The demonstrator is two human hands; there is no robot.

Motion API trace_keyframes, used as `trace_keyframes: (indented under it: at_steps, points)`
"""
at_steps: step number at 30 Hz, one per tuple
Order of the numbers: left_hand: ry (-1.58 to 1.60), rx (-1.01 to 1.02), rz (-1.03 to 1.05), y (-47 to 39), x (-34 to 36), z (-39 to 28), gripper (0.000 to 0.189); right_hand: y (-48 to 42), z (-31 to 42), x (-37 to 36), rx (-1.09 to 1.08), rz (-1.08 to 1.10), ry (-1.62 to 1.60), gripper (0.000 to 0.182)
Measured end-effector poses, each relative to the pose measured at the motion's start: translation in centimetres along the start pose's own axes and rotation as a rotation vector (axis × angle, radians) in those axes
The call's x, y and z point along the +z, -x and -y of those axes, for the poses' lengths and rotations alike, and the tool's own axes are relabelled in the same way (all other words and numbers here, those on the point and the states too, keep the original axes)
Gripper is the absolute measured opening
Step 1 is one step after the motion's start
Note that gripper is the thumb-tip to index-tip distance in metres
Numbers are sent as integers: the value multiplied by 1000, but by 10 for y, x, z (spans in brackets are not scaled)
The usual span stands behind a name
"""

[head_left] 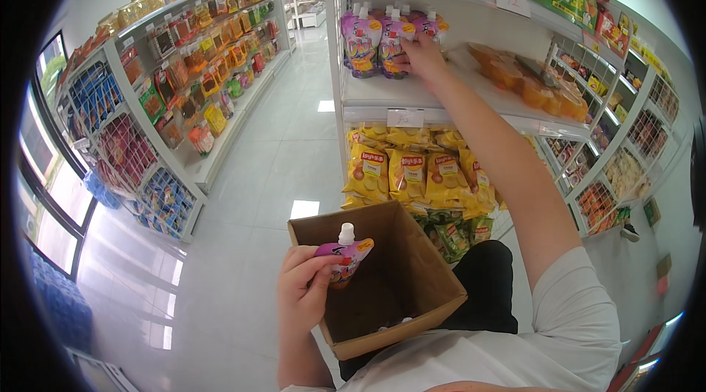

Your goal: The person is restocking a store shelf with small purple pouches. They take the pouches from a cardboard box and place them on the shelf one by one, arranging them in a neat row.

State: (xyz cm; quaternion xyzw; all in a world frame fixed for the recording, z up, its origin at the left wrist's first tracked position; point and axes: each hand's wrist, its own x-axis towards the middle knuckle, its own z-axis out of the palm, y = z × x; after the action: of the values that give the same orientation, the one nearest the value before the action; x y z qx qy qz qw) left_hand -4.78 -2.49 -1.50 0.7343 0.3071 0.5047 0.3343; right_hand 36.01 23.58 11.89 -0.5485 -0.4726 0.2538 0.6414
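My left hand (309, 281) grips a purple spouted drink pouch (346, 259) with a white cap, held over an open cardboard box (386, 337). Deep inside the box, small pale bits show near the lower wall, too dark to name. On the shelf ahead, my right hand (422, 58) reaches to the front pouch (394, 47) in a group of similar spouted pouches, its fingers on the pouch's right side. Another pouch (362, 47) stands to the left of it, and more caps show behind.
Wrapped orange-brown food packs (529, 80) lie farther right on the same shelf (386, 95). Below are yellow potato chip bags (407, 171) and green packets (455, 237). A snack rack (215, 61) lines the aisle at left; wire baskets (601, 193) hold goods at right.
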Motion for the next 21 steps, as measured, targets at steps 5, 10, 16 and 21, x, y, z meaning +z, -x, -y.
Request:
trace_keyframes:
  at_steps: [5, 10, 16, 21]
  points:
    - [-17, -6, 7, 2, -2, 0, 15, 10, 1, 6, -73, -58, -40, 32]
    - [-8, -41, -10, 2, -2, -3, 16, 26, -10, 1, -583, -337, 221, 35]
    - [28, -69, -48, 3, 1, 2, 15, 158, 0, 18, -279, 497, 9, 31]
    - [47, -47, -16, 0, 6, 3, 18, 276, 27, 36, -125, 1177, 238, 44]
